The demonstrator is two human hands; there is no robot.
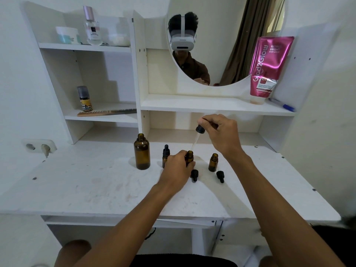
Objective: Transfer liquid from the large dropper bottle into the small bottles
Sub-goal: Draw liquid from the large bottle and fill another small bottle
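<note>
Right of the open large dropper bottle on the bench, the left hand gripped a small bottle while the right hand pinched the dropper by its bulb, its thin glass pipette, probably light and fragile, poised at that bottle's mouth.

Soft, bright, even light fills the scene, and the round wall mirror reflects a sunlit window glowing behind a brown curtain at its upper right edge. Left of the mirror, stepped grey shadows fall across the back wall of the white shelf unit. Just right of it the glossy pink foil tube carries white glare, and below it the white counter shows only faint, soft-edged shadows around the large brown glass bottle. The wide lens bends straight lines away from the mirror, so the shelf uprights lean outward, and the frame corners farthest from it turn soft and smeared.
</note>
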